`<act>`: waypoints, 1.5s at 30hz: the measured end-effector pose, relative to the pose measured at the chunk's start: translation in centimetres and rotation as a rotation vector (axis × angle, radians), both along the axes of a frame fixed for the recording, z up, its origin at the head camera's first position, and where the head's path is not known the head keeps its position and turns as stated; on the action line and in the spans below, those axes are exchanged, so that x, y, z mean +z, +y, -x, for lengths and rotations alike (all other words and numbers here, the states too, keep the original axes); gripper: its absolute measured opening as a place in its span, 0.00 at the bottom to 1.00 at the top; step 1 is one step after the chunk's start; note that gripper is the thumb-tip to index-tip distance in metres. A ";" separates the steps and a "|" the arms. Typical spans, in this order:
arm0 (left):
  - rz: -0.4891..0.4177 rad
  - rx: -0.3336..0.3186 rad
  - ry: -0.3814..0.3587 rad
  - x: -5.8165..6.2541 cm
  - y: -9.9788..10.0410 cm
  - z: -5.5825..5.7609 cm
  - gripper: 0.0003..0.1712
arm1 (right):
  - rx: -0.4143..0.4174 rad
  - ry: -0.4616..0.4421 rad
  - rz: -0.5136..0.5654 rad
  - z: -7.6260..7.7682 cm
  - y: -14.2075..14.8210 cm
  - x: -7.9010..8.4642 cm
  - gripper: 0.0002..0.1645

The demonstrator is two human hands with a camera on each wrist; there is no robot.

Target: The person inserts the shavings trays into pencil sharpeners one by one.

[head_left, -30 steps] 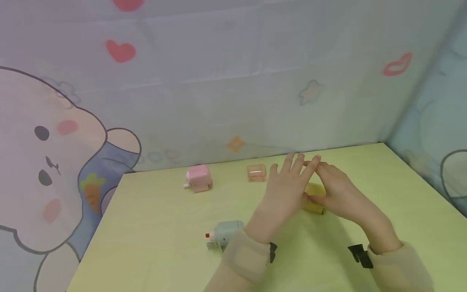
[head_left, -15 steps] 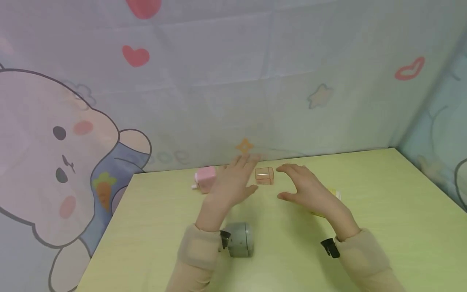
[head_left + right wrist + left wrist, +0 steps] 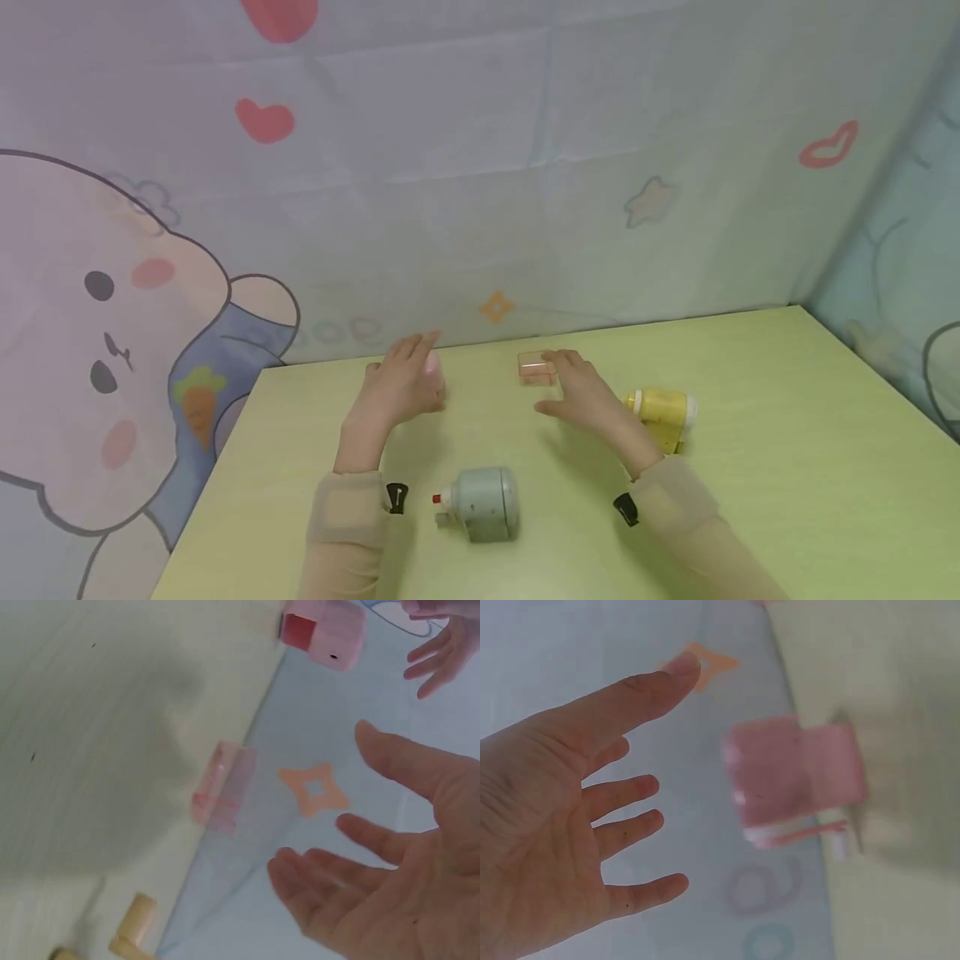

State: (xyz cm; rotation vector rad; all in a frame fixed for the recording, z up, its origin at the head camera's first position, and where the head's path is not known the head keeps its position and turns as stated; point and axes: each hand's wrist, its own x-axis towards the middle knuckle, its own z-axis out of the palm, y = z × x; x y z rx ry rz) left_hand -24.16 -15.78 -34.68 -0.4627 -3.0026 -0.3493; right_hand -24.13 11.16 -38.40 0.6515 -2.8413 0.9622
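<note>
A pink hand-crank pencil sharpener point(image 3: 780, 772) stands near the back of the table. In the head view, my left hand point(image 3: 393, 387) is over it and hides much of it. The left wrist view shows that hand point(image 3: 562, 810) with fingers spread, apart from the sharpener. To the right lies a clear pink box point(image 3: 531, 368), like a shavings drawer. My right hand point(image 3: 588, 400) hovers beside this box point(image 3: 225, 784), its fingers loosely spread around nothing. In the right wrist view, the sharpener point(image 3: 330, 634) has an open slot in its body.
A grey-green sharpener point(image 3: 486, 502) with a red-tipped crank sits at the front middle. The yellow sharpener point(image 3: 663, 408) stands to the right, partly behind my right forearm. A printed cloth wall point(image 3: 450, 208) rises directly behind the yellow-green table point(image 3: 787, 467).
My hands were together by the yellow sharpener and have moved apart. Both went left, the left hand to the pink sharpener and the right hand to the clear box. The yellow sharpener is now uncovered.
</note>
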 end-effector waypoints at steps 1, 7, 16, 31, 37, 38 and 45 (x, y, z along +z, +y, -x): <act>-0.003 0.003 -0.011 -0.4 -0.4 0.2 0.57 | -0.021 -0.017 -0.009 0.3 -0.2 -0.2 0.44; -0.013 -0.003 -0.058 -2.6 -1.7 1.1 0.61 | -0.131 -0.053 -0.009 1.6 -1.0 -1.7 0.50; -0.031 -0.025 -0.059 -4.6 -2.7 2.2 0.61 | -0.158 -0.041 0.013 2.1 -1.5 -3.2 0.53; -0.084 -0.012 -0.112 -4.1 -3.5 3.2 0.60 | -0.269 -0.064 -0.039 2.8 -3.1 -3.9 0.47; -0.086 -0.008 -0.140 -4.7 -3.2 3.2 0.56 | -0.258 -0.101 -0.090 3.0 -2.9 -4.0 0.47; -0.081 -0.007 -0.140 -4.9 -3.1 3.2 0.55 | -0.255 -0.105 -0.101 3.1 -2.9 -4.1 0.46; -0.066 -0.025 -0.087 -5.3 -3.0 2.8 0.53 | -0.249 -0.082 -0.163 3.3 -3.1 -4.1 0.42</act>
